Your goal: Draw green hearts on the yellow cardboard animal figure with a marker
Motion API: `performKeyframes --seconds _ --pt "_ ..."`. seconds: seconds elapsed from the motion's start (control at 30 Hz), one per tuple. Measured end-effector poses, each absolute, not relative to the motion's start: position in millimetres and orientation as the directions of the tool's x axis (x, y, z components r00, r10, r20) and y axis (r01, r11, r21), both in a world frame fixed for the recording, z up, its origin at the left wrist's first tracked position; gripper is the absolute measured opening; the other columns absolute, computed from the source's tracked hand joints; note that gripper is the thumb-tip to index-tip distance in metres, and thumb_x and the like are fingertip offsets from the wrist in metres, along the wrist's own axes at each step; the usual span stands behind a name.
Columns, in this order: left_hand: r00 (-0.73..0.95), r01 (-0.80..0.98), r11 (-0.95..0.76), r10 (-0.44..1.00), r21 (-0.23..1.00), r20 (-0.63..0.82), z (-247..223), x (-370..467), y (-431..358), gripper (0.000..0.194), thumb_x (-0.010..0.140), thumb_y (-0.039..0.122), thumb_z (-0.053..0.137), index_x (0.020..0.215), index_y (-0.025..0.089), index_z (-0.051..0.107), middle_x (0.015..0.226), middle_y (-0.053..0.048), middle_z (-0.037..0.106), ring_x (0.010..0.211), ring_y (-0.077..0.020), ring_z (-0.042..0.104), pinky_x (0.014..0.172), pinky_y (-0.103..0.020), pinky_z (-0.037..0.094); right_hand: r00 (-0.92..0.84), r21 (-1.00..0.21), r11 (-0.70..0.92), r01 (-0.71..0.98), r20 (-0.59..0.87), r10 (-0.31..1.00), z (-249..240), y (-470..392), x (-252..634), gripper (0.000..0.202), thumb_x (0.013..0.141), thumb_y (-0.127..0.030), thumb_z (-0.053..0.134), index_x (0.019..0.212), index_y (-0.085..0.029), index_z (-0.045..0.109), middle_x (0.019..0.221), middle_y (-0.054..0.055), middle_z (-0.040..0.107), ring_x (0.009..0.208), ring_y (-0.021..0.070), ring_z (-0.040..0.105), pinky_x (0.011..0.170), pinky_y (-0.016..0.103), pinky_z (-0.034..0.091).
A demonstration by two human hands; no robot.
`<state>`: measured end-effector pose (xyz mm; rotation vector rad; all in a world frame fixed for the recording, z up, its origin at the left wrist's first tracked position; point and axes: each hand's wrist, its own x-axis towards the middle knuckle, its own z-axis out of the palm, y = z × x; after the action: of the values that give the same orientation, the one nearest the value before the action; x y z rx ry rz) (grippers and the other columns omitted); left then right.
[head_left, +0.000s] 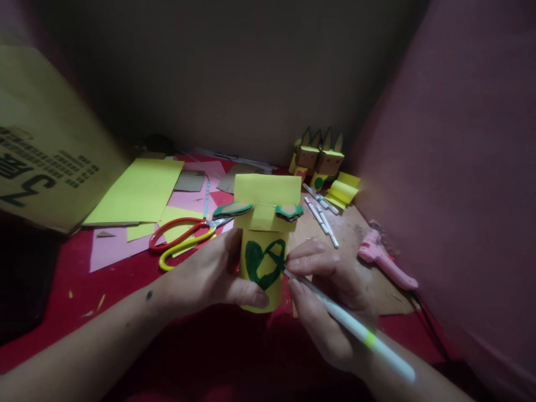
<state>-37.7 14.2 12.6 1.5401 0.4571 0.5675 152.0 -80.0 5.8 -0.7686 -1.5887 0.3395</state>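
My left hand [218, 273] is wrapped round a yellow paper figure [268, 190], thumb across the lower front of its tube body. The figure has a box-shaped head with two green-edged cardboard ears folded outward. On the tube is a green heart [254, 262], its outline drawn and its right part only partly filled with green. Between thumb and fingers, my right hand [330, 296] grips a white marker [355, 326] with a yellow-green band. The marker's tip meets the right edge of the heart.
Red-and-yellow-handled scissors [184, 237] lie left among yellow sheets [136, 187] and pink paper [111, 251]. Two similar eared figures [320, 159] stand at the back right. Several markers [322, 218] and a pink glue gun [385, 259] rest on a board [372, 293]. A carton [50, 145] stands left.
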Motion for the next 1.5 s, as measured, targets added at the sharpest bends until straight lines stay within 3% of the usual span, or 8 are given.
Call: performKeyframes --seconds 0.43,0.6,0.8,1.07,1.3,1.5 --pt "0.79 -0.083 -0.047 0.606 0.995 0.094 12.9 -36.3 13.3 0.083 0.071 0.028 0.096 0.143 0.026 0.055 0.133 -0.007 0.071 0.118 -0.0304 0.065 0.089 -0.032 0.055 -0.051 -0.586 0.76 0.281 0.782 0.621 6.5 -77.7 152.6 0.027 0.087 0.0 0.065 0.101 -0.023 0.068 0.089 0.003 0.069 0.08 0.0167 0.066 0.071 0.031 0.056" --pt "0.791 -0.047 -0.042 0.609 0.998 0.063 11.7 -38.3 13.9 0.079 0.073 0.031 0.095 0.141 0.023 0.056 0.132 -0.009 0.072 0.116 -0.032 0.066 0.081 -0.031 0.056 -0.002 -0.631 0.727 0.272 0.755 0.656 6.9 -78.9 152.6 0.027 0.089 -0.002 0.063 0.103 -0.025 0.068 0.088 0.003 0.068 0.077 0.0171 0.066 0.069 0.032 0.057" --pt "0.802 -0.085 -0.041 0.59 0.996 0.093 7.5 -38.7 15.3 0.08 0.074 0.026 0.093 0.144 0.025 0.056 0.136 -0.009 0.071 0.121 -0.0329 0.065 0.076 -0.029 0.056 0.013 -0.63 0.727 0.273 0.759 0.652 6.9 -79.5 153.2 0.029 0.088 -0.001 0.062 0.105 -0.024 0.068 0.091 0.004 0.067 0.081 0.0168 0.067 0.07 0.031 0.057" --pt "0.798 -0.081 -0.039 0.596 0.996 0.089 9.8 -37.6 15.1 0.087 0.074 0.027 0.093 0.15 0.027 0.051 0.136 -0.007 0.071 0.122 -0.0325 0.065 0.082 -0.03 0.056 -0.058 -0.59 0.754 0.288 0.775 0.629 8.1 -77.2 153.3 0.026 0.086 0.0 0.063 0.099 -0.022 0.067 0.087 0.003 0.068 0.078 0.0163 0.066 0.07 0.031 0.055" --pt "0.802 -0.081 -0.035 0.59 0.996 0.086 9.4 -38.4 15.4 0.078 0.072 0.023 0.093 0.142 0.024 0.058 0.13 -0.007 0.073 0.116 -0.0306 0.065 0.079 -0.029 0.056 -0.018 -0.628 0.732 0.266 0.756 0.655 5.7 -79.7 153.1 0.028 0.089 -0.001 0.062 0.104 -0.023 0.067 0.09 0.003 0.066 0.077 0.0158 0.065 0.069 0.032 0.056" --pt "0.813 -0.087 -0.012 0.577 0.996 0.078 12.6 -36.0 14.9 0.084 0.074 0.016 0.089 0.149 0.025 0.051 0.13 -0.005 0.072 0.118 -0.0275 0.064 0.076 -0.025 0.053 -0.046 -0.59 0.752 0.296 0.777 0.628 6.9 -78.8 152.3 0.027 0.087 0.0 0.063 0.101 -0.022 0.067 0.088 0.004 0.068 0.079 0.0165 0.067 0.07 0.031 0.056"
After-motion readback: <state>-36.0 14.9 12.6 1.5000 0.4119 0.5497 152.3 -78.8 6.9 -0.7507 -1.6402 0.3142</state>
